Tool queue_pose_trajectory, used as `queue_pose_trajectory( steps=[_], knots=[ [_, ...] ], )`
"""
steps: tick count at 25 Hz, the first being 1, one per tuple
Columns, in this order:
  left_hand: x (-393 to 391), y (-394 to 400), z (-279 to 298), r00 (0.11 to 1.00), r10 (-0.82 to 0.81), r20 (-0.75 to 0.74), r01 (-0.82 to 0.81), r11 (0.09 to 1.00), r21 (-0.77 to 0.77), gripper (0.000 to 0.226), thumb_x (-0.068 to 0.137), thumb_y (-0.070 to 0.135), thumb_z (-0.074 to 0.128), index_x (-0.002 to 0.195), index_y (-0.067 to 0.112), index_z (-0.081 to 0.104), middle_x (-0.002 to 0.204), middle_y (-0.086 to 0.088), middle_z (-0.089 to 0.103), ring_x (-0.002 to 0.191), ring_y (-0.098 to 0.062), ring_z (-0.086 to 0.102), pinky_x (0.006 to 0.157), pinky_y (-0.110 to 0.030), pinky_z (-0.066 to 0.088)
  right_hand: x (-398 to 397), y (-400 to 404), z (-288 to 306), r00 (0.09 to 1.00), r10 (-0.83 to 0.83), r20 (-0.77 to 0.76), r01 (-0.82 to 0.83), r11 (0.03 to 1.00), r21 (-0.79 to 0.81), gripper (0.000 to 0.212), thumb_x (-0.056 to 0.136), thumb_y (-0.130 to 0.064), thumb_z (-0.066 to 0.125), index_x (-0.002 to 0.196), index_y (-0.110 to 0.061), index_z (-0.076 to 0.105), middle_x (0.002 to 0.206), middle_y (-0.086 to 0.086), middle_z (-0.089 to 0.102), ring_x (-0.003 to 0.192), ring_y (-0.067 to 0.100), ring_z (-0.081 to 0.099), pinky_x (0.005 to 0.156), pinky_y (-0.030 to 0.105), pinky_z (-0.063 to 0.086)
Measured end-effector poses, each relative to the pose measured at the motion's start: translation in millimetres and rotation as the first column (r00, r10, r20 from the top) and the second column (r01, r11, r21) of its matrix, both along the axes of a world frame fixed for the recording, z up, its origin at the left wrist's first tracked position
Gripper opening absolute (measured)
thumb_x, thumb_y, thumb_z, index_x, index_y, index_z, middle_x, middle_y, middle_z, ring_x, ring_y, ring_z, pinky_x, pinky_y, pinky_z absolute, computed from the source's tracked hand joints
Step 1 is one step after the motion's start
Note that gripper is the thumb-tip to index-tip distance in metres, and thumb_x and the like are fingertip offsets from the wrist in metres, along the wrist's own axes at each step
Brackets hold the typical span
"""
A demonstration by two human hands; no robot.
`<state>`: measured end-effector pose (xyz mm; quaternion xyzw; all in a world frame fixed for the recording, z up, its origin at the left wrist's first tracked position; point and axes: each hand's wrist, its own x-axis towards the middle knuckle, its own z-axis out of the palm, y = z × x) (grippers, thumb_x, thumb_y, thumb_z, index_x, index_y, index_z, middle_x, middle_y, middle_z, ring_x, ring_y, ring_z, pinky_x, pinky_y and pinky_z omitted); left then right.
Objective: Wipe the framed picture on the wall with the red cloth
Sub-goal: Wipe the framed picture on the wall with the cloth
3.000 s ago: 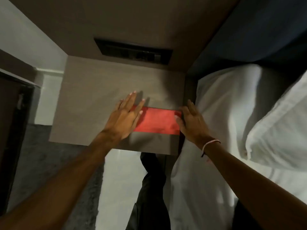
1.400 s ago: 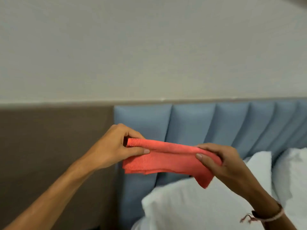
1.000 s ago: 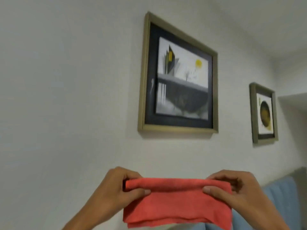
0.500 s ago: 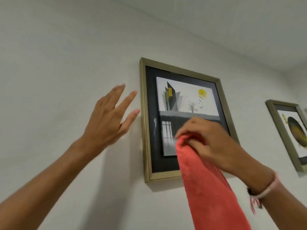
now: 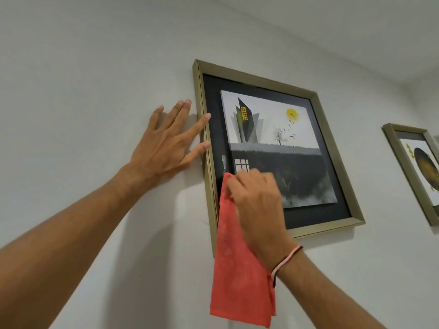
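Note:
A framed picture (image 5: 273, 129) with a gold frame and a dark mat hangs on the white wall, showing a building, a tree and a yellow sun. My right hand (image 5: 256, 198) is closed on the red cloth (image 5: 237, 269) and presses its top against the lower left of the picture. Most of the cloth hangs down below the frame. My left hand (image 5: 166, 146) lies flat on the wall, fingers spread, with the thumb and forefinger touching the frame's left edge.
A second gold-framed picture (image 5: 418, 172) hangs further right on the same wall, partly cut off by the image edge. The ceiling (image 5: 356, 24) meets the wall above the frames.
My left hand has moved right and landed flat on the wall against the frame's left edge. My right hand with the cloth has shifted slightly left and lower on the picture.

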<state>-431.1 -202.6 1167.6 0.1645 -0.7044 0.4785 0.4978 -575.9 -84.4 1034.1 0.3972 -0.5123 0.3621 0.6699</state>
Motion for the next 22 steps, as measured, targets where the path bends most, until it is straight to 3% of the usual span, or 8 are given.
queue_pose_trajectory(
  steps=[1, 3, 5, 6, 8, 10, 18, 22],
  knots=[
    [0, 0, 0, 1.000, 0.001, -0.003, -0.001, 1.000, -0.002, 0.072, 0.099, 0.067, 0.009, 0.163, 0.034, 0.003, 0.174, -0.016, 0.004, 0.162, -0.029, 0.003, 0.130, -0.057, 0.010, 0, -7, -11, 0.997, 0.075, 0.000, -0.075, 0.997, 0.014, 0.008, 0.090, -0.013, 0.074, 0.097, -0.011, 0.074, 0.088, 0.006, 0.073, 0.080, 0.025, 0.068, 0.076, 0.042, 0.060],
    [1, 2, -1, 1.000, 0.002, -0.003, -0.002, 1.000, -0.005, 0.073, 0.098, 0.067, 0.009, 0.163, 0.034, 0.002, 0.174, -0.016, 0.003, 0.162, -0.029, 0.002, 0.130, -0.057, 0.010, -4, -17, -37, 0.962, 0.249, 0.109, -0.256, 0.965, 0.052, 0.033, 0.099, -0.026, 0.057, 0.124, -0.009, 0.071, 0.121, 0.010, 0.075, 0.114, 0.026, 0.069, 0.107, 0.041, 0.052],
    [1, 2, 0, 1.000, 0.007, -0.010, -0.007, 1.000, 0.000, 0.074, 0.096, 0.067, 0.007, 0.163, 0.035, 0.000, 0.174, -0.015, 0.001, 0.162, -0.028, 0.001, 0.130, -0.057, 0.008, -8, -18, -62, 0.911, 0.345, 0.226, -0.391, 0.898, 0.203, 0.072, 0.102, -0.059, 0.033, 0.157, -0.013, 0.035, 0.166, 0.005, 0.035, 0.156, 0.016, 0.027, 0.130, 0.035, 0.015],
    [0, 2, 0, 1.000, 0.009, -0.015, -0.009, 1.000, 0.001, 0.075, 0.096, 0.068, 0.006, 0.163, 0.035, 0.000, 0.174, -0.015, 0.001, 0.162, -0.028, 0.000, 0.129, -0.058, 0.007, -12, -19, -71, 0.914, 0.317, 0.253, -0.385, 0.873, 0.298, 0.089, 0.096, -0.075, 0.023, 0.163, -0.017, 0.013, 0.174, -0.002, 0.009, 0.160, 0.010, 0.002, 0.131, 0.035, 0.000],
    [-1, 2, 0, 0.999, 0.024, -0.029, -0.024, 1.000, -0.014, 0.076, 0.094, 0.069, 0.004, 0.163, 0.035, -0.002, 0.174, -0.015, 0.000, 0.162, -0.029, -0.001, 0.128, -0.060, 0.005, -18, -20, -71, 0.938, 0.238, 0.252, -0.325, 0.856, 0.401, 0.110, 0.081, -0.093, 0.014, 0.162, -0.023, -0.012, 0.172, -0.008, -0.018, 0.157, 0.008, -0.022, 0.130, 0.040, -0.009],
    [-2, 2, 0, 0.998, 0.047, -0.050, -0.048, 0.998, -0.031, 0.079, 0.092, 0.071, 0.001, 0.162, 0.036, -0.003, 0.174, -0.016, -0.002, 0.162, -0.030, -0.003, 0.126, -0.065, 0.003, -23, -21, -54, 0.953, 0.183, 0.243, -0.277, 0.850, 0.447, 0.120, 0.073, -0.099, 0.013, 0.160, -0.023, -0.020, 0.170, -0.007, -0.027, 0.156, 0.012, -0.027, 0.129, 0.047, -0.006],
    [-2, 3, 1, 0.990, 0.076, -0.115, -0.077, 0.997, -0.004, 0.083, 0.085, 0.070, -0.015, 0.161, 0.038, -0.009, 0.173, -0.017, -0.013, 0.160, -0.032, -0.013, 0.120, -0.077, -0.001, -29, -15, 82, 0.966, 0.154, 0.209, -0.249, 0.772, 0.585, 0.128, 0.071, -0.094, 0.027, 0.158, -0.014, -0.022, 0.167, 0.004, -0.033, 0.152, 0.016, -0.035, 0.128, 0.051, -0.015],
    [-3, 1, 3, 0.990, 0.091, -0.111, -0.091, 0.996, 0.005, 0.084, 0.083, 0.073, -0.015, 0.161, 0.039, -0.011, 0.173, -0.016, -0.013, 0.160, -0.032, -0.013, 0.119, -0.078, -0.001, -29, -10, 75, 0.975, 0.136, 0.176, -0.217, 0.758, 0.615, 0.131, 0.068, -0.094, 0.028, 0.157, -0.014, -0.026, 0.165, 0.003, -0.037, 0.150, 0.016, -0.039, 0.127, 0.051, -0.018]
  ],
)
